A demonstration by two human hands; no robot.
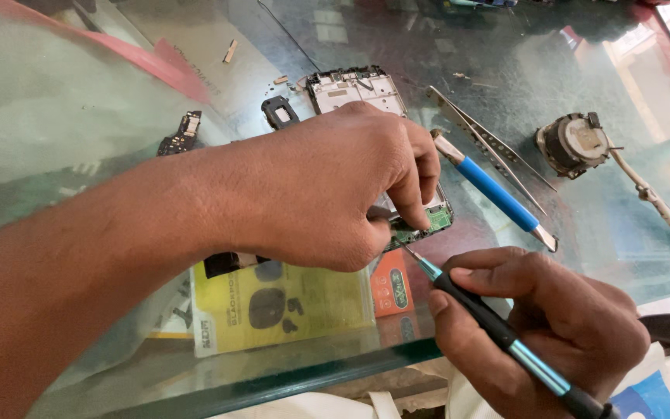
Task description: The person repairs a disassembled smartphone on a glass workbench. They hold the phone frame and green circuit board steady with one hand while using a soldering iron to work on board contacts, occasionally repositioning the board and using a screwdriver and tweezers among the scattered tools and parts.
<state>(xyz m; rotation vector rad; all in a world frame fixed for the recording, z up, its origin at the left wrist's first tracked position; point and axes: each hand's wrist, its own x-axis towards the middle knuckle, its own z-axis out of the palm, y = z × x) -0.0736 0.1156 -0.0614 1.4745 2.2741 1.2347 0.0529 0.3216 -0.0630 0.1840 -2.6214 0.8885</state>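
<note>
An opened phone frame lies on the glass table, its lower half hidden under my left hand. That hand presses down on the phone, its fingertips pinching a small green circuit board at the phone's near end. My right hand grips a black and teal screwdriver. The thin tip of the screwdriver points up and left at the green board, just below my left fingers.
A blue-handled tool and metal tweezers lie right of the phone. A round metal part with a cable sits far right. A small black frame and a flex board lie left. Yellow packaging shows under the glass.
</note>
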